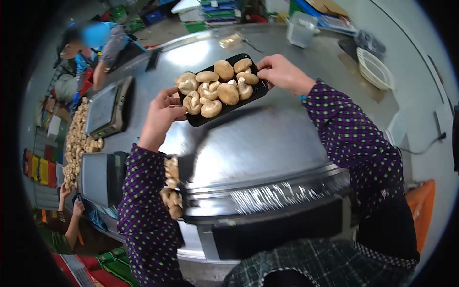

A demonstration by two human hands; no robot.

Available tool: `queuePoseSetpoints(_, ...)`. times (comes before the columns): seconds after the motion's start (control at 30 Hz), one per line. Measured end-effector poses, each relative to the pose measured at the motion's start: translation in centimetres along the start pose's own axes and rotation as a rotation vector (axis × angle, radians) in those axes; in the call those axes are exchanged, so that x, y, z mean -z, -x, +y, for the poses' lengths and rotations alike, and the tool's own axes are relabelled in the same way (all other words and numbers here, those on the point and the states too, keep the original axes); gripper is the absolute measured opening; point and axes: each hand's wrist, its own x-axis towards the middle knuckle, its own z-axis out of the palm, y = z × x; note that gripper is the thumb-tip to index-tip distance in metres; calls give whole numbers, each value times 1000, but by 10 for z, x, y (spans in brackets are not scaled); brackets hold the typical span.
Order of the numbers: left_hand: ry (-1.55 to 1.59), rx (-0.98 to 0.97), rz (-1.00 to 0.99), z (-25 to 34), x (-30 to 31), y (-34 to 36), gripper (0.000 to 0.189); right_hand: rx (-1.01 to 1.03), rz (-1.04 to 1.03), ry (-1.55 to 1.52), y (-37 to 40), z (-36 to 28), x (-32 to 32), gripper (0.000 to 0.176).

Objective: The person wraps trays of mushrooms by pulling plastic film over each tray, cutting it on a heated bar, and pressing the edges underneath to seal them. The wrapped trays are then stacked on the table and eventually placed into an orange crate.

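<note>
A black tray (221,113) full of brown-capped mushrooms (228,93) is held up over the metal table, tilted with its right end farther away. My left hand (163,115) grips its left end, fingers curled around the rim. At the right end, my right hand (282,72) pinches the edge between thumb and fingers. Some mushrooms lie stem up, others cap up. Below my left forearm, more trays of mushrooms (172,196) are partly hidden by the sleeve.
A scale (106,109) and a grey bin (98,177) stand left, beside a long mushroom pile (76,138). Two people work along the left side. A clear container (301,29) and a white basket (374,69) are at the far right. A metal-edged machine (267,191) is nearest me.
</note>
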Motion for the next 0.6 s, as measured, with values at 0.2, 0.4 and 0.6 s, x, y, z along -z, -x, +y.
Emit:
queuePoseSetpoints(0.2,-26,119,-273,-12,-73,74,53,-237,-4,-182,155,40,23,22)
queuePoseSetpoints(0.4,-112,45,-211,-17,-103,104,49,-118,244,40,215,60,21,24)
queuePoseSetpoints(0.6,-1373,-323,142,-40,-100,185,37,-250,178,894,298,70,61,45)
